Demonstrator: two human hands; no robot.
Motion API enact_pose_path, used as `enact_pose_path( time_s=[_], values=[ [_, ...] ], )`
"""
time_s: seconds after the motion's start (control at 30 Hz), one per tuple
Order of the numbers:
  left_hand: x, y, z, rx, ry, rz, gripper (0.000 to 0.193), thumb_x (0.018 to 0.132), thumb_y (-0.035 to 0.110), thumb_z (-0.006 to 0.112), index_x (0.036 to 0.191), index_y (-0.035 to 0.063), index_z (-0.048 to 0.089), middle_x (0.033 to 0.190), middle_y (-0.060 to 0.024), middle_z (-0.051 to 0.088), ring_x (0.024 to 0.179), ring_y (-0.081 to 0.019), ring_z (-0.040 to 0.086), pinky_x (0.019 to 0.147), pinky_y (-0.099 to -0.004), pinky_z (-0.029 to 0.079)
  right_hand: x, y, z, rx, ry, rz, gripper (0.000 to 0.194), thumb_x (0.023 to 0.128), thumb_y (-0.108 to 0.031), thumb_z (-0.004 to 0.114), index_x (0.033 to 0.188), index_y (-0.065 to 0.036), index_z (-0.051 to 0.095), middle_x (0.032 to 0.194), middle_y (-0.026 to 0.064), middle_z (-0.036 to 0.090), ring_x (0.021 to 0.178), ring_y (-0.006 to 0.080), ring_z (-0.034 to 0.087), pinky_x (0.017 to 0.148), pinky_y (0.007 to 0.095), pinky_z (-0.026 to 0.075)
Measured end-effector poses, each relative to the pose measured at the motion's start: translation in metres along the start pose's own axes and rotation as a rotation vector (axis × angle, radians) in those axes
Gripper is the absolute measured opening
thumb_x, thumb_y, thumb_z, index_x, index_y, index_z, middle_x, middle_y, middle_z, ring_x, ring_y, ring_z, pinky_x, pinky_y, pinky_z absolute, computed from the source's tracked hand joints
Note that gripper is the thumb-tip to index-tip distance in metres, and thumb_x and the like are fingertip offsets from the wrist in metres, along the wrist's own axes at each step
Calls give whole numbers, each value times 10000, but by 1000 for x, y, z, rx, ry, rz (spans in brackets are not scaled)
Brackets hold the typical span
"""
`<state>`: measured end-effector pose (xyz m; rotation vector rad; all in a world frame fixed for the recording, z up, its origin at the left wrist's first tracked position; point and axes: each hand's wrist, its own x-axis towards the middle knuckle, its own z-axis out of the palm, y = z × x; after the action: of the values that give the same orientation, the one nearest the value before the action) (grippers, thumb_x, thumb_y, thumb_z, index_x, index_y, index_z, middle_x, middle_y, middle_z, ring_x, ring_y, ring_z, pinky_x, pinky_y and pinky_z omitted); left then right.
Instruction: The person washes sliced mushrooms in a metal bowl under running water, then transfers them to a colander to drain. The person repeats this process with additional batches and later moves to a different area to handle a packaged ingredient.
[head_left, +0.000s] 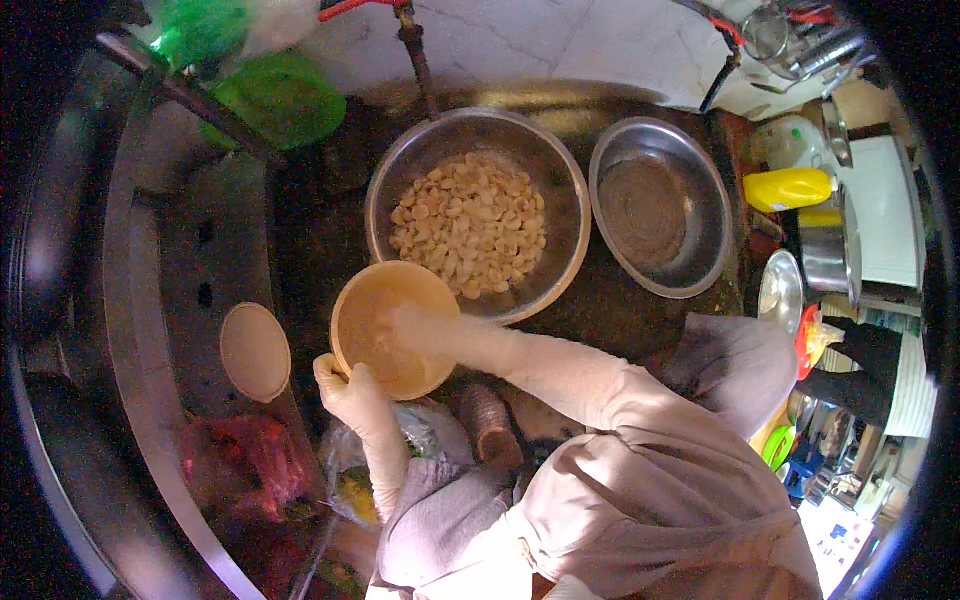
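Observation:
My left hand (351, 386) grips the rim of a round yellowish plastic tub (343, 300), which is tilted at the near left edge of a large metal basin. Inside the tub is my right hand (409, 330), blurred, its fingers unclear. The large metal basin (566, 247) holds a heap of pale, flat, rounded pieces (472, 217) that look like peeled bean or nut halves. To its right stands a second metal basin (709, 225) with a brownish content or bottom.
A round pale lid (255, 352) lies on the left ledge. Behind are a green plastic basket (281, 101) and a tap pipe (414, 52). A red plastic bag (255, 465) sits at lower left, a clear bag (442, 435) near my knees. A yellow bottle (787, 189) and pots are at right.

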<state>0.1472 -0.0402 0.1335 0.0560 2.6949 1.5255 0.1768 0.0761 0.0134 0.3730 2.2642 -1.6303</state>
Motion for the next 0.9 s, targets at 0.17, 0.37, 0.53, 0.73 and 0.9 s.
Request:
enact_pose_path(
  time_s=[0.17, 0.37, 0.53, 0.73, 0.9],
  values=[
    [4, -2, -13, -109, 47, 4, 150, 678, -83, 468, 757, 45, 468, 711, 17, 433, 656, -88, 373, 623, -208, 382, -71, -79, -150, 137, 246, 125, 363, 801, -208, 658, 1134, -62, 647, 990, 138, 690, 902, 206, 657, 803, 350, 512],
    [13, -6, -20, -289, 22, -147, 168, 671, -92, 476, 764, 48, 476, 735, 20, 441, 670, -82, 396, 644, -203, 387, -60, 4, -199, -468, 441, 361, 393, 841, -300, 672, 1117, -21, 642, 1013, 183, 677, 932, 292, 650, 814, 374, 496],
    [41, -9, -46, -512, 76, -217, 229, 656, -15, 547, 883, 14, 544, 824, -29, 521, 748, -136, 485, 719, -268, 435, -72, -16, -201, -151, 740, -14, 330, 876, -183, 569, 1165, -33, 624, 1155, 191, 632, 1045, 301, 614, 886, 402, 471],
    [150, 9, -38, -869, 81, -276, 252, 709, 38, 617, 955, -7, 583, 887, -64, 589, 784, -180, 543, 729, -303, 457, -54, 131, -160, -463, 880, 76, 423, 902, -116, 471, 1321, -66, 502, 1277, 244, 540, 1192, 352, 520, 993, 440, 429],
    [249, -41, -41, -732, 138, -184, 309, 746, 118, 652, 1022, 3, 570, 938, -90, 610, 781, -207, 580, 708, -339, 481, -53, 79, -150, -420, 944, 12, 410, 733, -27, 634, 1140, -72, 615, 1123, 175, 589, 1044, 346, 568, 912, 405, 453]
  ],
)
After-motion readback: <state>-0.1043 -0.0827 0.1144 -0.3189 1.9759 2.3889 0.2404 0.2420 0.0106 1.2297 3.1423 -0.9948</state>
